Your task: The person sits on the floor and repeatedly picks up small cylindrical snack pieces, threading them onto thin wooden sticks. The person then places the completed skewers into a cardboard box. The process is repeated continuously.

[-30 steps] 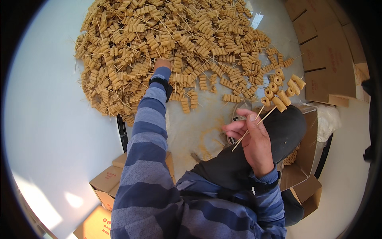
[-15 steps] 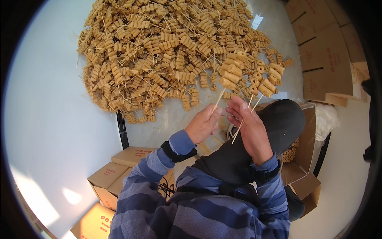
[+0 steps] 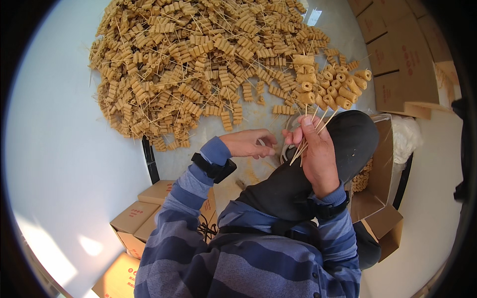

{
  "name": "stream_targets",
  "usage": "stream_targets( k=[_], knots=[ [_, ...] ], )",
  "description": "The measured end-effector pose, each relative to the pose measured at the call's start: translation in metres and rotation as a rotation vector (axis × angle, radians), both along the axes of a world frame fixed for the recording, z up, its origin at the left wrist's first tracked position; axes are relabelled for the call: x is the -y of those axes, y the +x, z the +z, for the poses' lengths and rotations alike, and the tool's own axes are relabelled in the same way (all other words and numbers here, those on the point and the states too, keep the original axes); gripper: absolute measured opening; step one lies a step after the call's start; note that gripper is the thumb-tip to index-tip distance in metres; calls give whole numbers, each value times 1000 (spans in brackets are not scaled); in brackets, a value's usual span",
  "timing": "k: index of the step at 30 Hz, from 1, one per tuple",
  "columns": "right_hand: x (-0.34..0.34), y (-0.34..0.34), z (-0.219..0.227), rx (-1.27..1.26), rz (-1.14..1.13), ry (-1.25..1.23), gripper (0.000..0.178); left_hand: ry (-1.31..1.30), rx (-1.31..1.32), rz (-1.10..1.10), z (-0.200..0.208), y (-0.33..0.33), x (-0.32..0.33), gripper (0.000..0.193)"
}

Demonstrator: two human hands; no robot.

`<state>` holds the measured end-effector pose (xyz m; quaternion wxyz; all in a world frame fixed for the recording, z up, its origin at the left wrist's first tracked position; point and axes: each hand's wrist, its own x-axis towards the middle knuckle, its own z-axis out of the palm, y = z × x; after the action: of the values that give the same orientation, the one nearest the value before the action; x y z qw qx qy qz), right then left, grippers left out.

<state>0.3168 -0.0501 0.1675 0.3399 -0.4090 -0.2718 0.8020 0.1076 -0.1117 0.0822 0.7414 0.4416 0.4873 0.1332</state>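
Skewers of tan, hollow rolls — several, fanned side by side — stand above the right hand, which grips their bare ends between thumb and fingers. The ends cross within the grip and jut out unevenly toward the lower left. Left hand just beside it, fingers loosely bent; no item visible in it. Judgement: a firm thumb low on the bare ends, with the rolls kept level, should make a neater bunch; squeezing the rolls themselves might crush them. Adding each stick alongside, not across, would probably limit tangling.

Beyond the hands, a large pile of similar skewers covers much of the pale surface. Right of the dark-clad knee: an open carton with rolls inside — contents partly hidden. Stacked cartons farther off, upper right.
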Motion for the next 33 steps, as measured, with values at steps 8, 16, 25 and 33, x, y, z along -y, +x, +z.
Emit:
stream_targets(
  k=[8, 16, 25, 33],
  knots=[
    [-4, 4, 11, -69, -59, -190, 28, -464, -484, 1040, -184, -86, -32, 38],
    [-11, -2, 0, -16, -58, -206, 29, -330, -263, 910, -163, -73, -60, 30],
    [-6, -9, -9, 72, -87, -71, 32, -25, 52, 690, 51, 30, 13, 36],
    [22, 32, 30, -144, -31, -86, 33, -1, 228, 335, 110, 92, 20, 35]
  ],
)
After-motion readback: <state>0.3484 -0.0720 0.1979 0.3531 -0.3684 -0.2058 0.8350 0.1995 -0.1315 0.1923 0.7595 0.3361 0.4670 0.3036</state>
